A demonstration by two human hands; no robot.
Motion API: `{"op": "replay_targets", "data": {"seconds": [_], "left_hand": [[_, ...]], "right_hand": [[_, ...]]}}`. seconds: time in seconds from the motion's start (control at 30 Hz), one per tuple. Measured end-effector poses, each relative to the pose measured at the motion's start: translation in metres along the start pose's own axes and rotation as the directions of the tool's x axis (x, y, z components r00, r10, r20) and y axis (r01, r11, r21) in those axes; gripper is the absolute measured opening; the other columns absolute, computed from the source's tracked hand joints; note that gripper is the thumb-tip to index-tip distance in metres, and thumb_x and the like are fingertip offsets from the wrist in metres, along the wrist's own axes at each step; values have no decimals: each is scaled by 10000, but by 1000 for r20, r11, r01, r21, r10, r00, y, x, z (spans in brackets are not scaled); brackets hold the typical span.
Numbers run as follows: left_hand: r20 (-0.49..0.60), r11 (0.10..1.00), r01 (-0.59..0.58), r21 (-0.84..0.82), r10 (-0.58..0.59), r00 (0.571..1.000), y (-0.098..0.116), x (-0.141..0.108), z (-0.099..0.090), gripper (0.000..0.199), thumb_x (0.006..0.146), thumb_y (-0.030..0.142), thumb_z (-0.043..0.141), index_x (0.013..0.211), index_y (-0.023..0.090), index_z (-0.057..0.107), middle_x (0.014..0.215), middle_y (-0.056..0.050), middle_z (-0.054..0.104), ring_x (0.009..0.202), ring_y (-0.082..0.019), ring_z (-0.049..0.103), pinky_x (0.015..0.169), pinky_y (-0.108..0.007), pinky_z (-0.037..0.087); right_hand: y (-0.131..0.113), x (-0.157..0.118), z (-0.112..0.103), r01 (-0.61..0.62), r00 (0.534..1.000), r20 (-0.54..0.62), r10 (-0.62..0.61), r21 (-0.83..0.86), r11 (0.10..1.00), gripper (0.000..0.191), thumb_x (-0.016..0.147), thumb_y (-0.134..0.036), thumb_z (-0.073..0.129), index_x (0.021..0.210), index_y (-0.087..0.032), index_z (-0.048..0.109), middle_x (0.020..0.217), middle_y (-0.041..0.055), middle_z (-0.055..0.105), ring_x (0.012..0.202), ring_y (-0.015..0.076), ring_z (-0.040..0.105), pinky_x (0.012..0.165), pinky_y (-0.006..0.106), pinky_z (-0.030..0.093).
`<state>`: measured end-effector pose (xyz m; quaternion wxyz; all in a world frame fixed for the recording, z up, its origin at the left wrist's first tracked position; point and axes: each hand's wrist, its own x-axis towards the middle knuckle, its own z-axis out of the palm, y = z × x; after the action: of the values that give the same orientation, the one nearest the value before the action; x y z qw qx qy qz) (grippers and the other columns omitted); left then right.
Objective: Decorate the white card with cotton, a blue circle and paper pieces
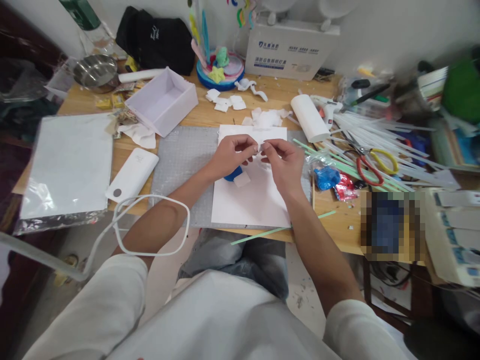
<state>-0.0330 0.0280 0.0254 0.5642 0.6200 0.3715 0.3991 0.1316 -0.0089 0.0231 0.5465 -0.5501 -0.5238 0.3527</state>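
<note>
Above a white sheet of paper point(251, 207) on the grey cutting mat point(180, 170), both hands meet fingertip to fingertip. My left hand point(238, 152) is pinched, and so is my right hand point(282, 159). Between their fingertips shows a tiny whitish bit, too small to make out. Just below my left hand, a blue object point(234, 173) lies on the sheet, partly covered by a small pale square piece point(242, 179). White scraps point(267, 118) lie beyond the sheet's far edge.
A lilac box point(165, 102) and white power bank point(133, 172) stand left. To the right are a white roll point(309, 119), scissors point(363, 155), pale strips point(397, 135) and blue clay point(327, 177). A white looped tube point(187, 225) crosses above my left forearm.
</note>
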Motion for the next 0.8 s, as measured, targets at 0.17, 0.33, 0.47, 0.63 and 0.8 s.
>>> {"op": "replay_targets", "data": {"seconds": [0.17, 0.33, 0.47, 0.63, 0.8], "left_hand": [[-65, 1000, 22, 19, -21, 998, 0, -1, 1, 275, 897, 409, 685, 810, 149, 691, 799, -35, 694, 671, -96, 647, 570, -194, 543], [-111, 989, -43, 143, 59, 992, 0, -1, 3, 374, 856, 523, 748, 874, 150, 769, 860, -59, 741, 767, -120, 654, 632, -198, 550], [-56, 987, -59, 152, 69, 996, -1, -1, 3, 437, 864, 575, 729, 931, 147, 787, 910, -80, 750, 796, -136, 662, 601, -193, 553], [-8, 986, -70, 151, 72, 997, -1, -2, 2, 399, 929, 526, 654, 930, 147, 778, 950, -84, 745, 748, -116, 658, 588, -187, 553], [-2, 952, -157, 263, 163, 987, -1, -4, 2, 232, 913, 357, 648, 920, 164, 777, 949, -68, 753, 799, -118, 682, 628, -179, 543]], "right_hand": [[-8, -4, 0, 136, 988, -42, -150, -235, 962, 150, 926, -315, 628, 852, -215, 710, 821, 12, 716, 746, 138, 651, 609, 255, 543], [-7, -6, 1, 313, 940, 20, -340, -447, 838, 169, 968, -280, 559, 860, -222, 675, 855, 43, 682, 765, 157, 620, 625, 278, 520], [0, -5, 2, 351, 931, 88, -356, -493, 796, 169, 988, -276, 529, 896, -236, 665, 900, 44, 678, 778, 165, 619, 689, 313, 516], [-1, -5, 2, 324, 943, 79, -325, -453, 830, 175, 1005, -323, 513, 886, -241, 614, 860, 39, 665, 789, 178, 615, 665, 307, 496], [-3, -5, 2, 322, 942, 72, -327, -471, 822, 183, 998, -317, 514, 859, -234, 600, 835, 35, 670, 752, 165, 600, 646, 300, 478]]}}
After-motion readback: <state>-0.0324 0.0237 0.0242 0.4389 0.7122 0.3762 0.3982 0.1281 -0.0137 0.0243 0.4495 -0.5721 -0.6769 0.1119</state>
